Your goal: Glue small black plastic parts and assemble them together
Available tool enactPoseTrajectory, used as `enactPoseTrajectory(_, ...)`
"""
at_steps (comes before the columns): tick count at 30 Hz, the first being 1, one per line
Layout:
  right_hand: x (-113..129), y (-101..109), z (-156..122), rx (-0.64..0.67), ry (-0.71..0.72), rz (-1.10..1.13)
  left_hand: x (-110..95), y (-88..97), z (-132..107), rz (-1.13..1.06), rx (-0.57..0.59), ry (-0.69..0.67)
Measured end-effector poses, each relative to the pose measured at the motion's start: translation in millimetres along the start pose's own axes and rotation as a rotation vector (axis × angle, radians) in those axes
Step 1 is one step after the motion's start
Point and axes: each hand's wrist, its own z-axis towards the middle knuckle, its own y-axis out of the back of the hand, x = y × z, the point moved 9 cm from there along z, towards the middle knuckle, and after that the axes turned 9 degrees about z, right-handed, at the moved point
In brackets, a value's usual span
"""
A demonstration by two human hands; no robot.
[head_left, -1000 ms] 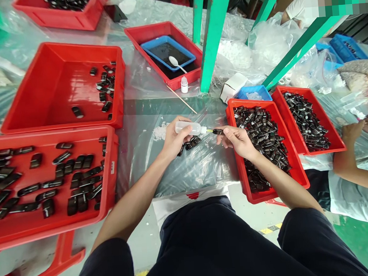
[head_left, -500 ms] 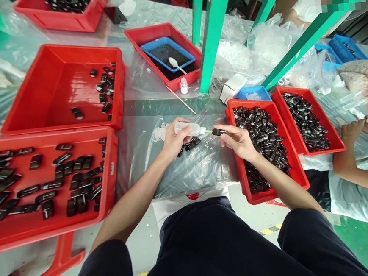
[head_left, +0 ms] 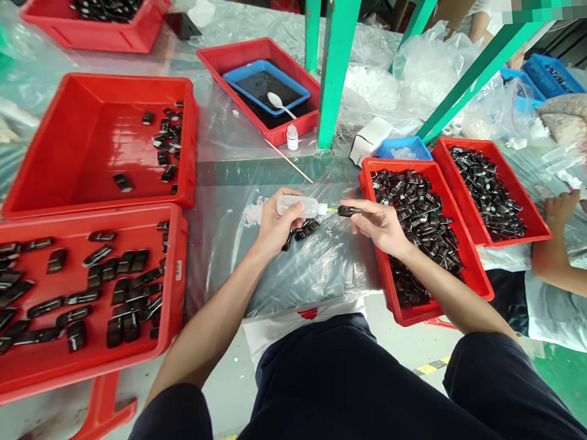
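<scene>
My left hand point(head_left: 279, 222) is closed around a translucent squeeze bottle point(head_left: 298, 206), which lies on its side in the air with its thin yellowish tip aimed right. In my right hand point(head_left: 379, 224) a small black glossy part point(head_left: 348, 210) is pinched between thumb and fingers. The tip meets or nearly meets the part's left end; I cannot tell which. Under my left hand, a few similar black parts point(head_left: 307, 230) lie on the plastic-covered table point(head_left: 323, 272). A patch of small white bits point(head_left: 255, 212) is spread left of that hand.
Red bins point(head_left: 384, 267) of black parts stand at right, and red trays point(head_left: 176, 351) with more parts at left. Behind are a small white bottle point(head_left: 292, 139), a thin stick point(head_left: 289, 161) and a blue tray point(head_left: 243, 92) with a spoon. Green posts point(head_left: 334, 88) rise behind. A co-worker's hands point(head_left: 561, 211) work at far right.
My hands, the bottle and the black part stay almost in place. At far right, the co-worker's white bottle has shifted slightly and shows more of its length.
</scene>
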Motion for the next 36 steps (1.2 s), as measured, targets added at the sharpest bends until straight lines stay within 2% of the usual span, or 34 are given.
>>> enactPoseTrajectory(12,0.4,-0.9,0.0,0.002,-0.008,-0.026,-3.4,1.0,-0.2,0.005,0.004,-0.03)
enactPoseTrajectory(17,-1.9,1.9,-0.6,-0.012,-0.026,-0.054,0.0,-0.3,-0.5,-0.032,0.028,-0.003)
enactPoseTrajectory(27,-2.1,2.2,0.7,-0.02,0.005,-0.024,-5.6,4.5,0.9,-0.058,-0.014,-0.018)
enactPoseTrajectory(30,-3.0,6.6,2.2,-0.056,0.004,-0.02,-5.6,8.3,6.1,-0.119,-0.048,-0.015)
enactPoseTrajectory(33,4.8,6.3,2.2,-0.086,0.019,-0.025,-7.4,15.6,8.4,-0.173,-0.13,-0.025)
enactPoseTrajectory(36,15.0,-1.1,0.4,-0.053,0.011,-0.116,-6.2,19.8,6.8,-0.262,-0.185,0.01)
